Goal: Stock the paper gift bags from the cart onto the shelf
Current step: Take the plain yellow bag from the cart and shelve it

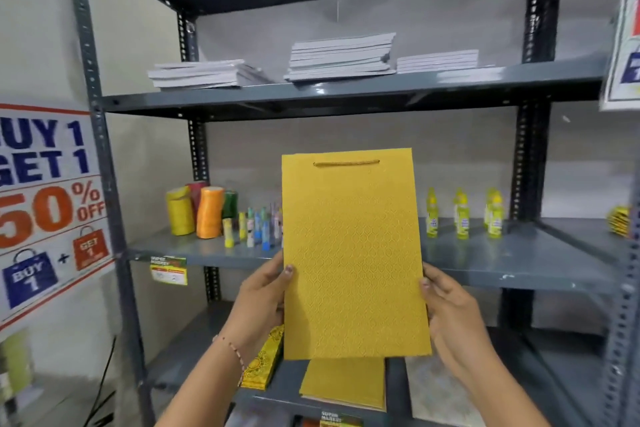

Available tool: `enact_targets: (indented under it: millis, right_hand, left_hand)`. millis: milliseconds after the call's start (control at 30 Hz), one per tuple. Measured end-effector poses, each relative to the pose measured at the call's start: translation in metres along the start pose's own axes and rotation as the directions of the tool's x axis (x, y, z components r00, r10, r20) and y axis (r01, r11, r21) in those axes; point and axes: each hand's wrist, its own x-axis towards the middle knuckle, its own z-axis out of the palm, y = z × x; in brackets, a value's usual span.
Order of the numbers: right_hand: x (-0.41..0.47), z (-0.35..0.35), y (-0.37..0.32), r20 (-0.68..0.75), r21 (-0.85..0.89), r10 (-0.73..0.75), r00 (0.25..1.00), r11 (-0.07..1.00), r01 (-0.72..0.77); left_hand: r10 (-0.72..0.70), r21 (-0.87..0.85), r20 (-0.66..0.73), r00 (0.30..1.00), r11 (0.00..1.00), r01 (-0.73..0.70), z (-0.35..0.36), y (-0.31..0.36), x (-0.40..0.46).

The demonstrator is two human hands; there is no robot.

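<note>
I hold a flat yellow paper gift bag (353, 253) upright in front of the grey metal shelf unit (512, 263), its rope handle at the top. My left hand (263, 302) grips its left edge and my right hand (450, 312) grips its right edge. Below it, on the lower shelf (284, 392), lies a flat stack of yellow gift bags (343, 383). A patterned yellow-and-black bag (259, 360) stands beside that stack, partly behind my left wrist. The cart is not in view.
The middle shelf carries coloured thread spools (197, 208), small glue sticks (249, 225) and yellow bottles (462, 215). The top shelf holds stacks of notebooks (341, 57). A sale poster (48, 204) hangs on the left wall. Upright posts frame both sides.
</note>
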Motion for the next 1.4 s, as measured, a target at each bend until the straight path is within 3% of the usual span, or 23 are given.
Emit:
enact_targets:
  millis: [267, 467, 533, 633, 800, 867, 1000, 1200, 1400]
  right_hand:
    - [-0.001, -0.023, 0.010, -0.012, -0.041, 0.014, 1.000, 0.999, -0.014]
    - [-0.011, -0.070, 0.074, -0.033, -0.168, 0.211, 0.977, 0.962, -0.214]
    - [-0.018, -0.085, 0.106, -0.061, -0.152, 0.330, 0.942, 0.930, -0.335]
    - [-0.032, -0.103, 0.153, -0.105, -0.136, 0.503, 0.858, 0.847, -0.514]
    - [-0.037, -0.116, 0.213, -0.148, -0.313, 0.605, 0.782, 0.722, -0.617]
    - [-0.024, -0.116, 0.230, -0.187, -0.343, 0.645, 0.741, 0.664, -0.664]
    - [0.018, -0.108, 0.250, -0.284, -0.349, 0.637, 0.717, 0.628, -0.696]
    - [0.080, -0.096, 0.265, -0.360, -0.329, 0.568, 0.740, 0.665, -0.671]
    - [0.120, -0.092, 0.294, -0.452, -0.326, 0.540, 0.710, 0.640, -0.695]
  left_hand:
    - [-0.029, -0.022, 0.013, 1.000, 0.999, 0.029, 0.011, -0.018, 0.002]
    - [-0.237, -0.057, -0.096, 0.967, 0.971, 0.233, -0.006, -0.102, -0.028]
    - [-0.333, -0.104, -0.106, 0.937, 0.941, 0.322, -0.018, -0.137, -0.045]
    - [-0.428, -0.008, -0.144, 0.892, 0.902, 0.432, -0.033, -0.193, -0.063]
    - [-0.529, 0.080, -0.233, 0.816, 0.826, 0.559, -0.038, -0.248, -0.059]
    - [-0.515, 0.127, -0.243, 0.822, 0.823, 0.554, -0.043, -0.254, -0.035]
    - [-0.512, 0.168, -0.254, 0.820, 0.812, 0.559, -0.053, -0.267, 0.039]
    - [-0.398, 0.329, -0.305, 0.865, 0.809, 0.487, -0.048, -0.283, 0.142]
    - [-0.483, 0.395, -0.303, 0.822, 0.721, 0.569, -0.051, -0.336, 0.201]
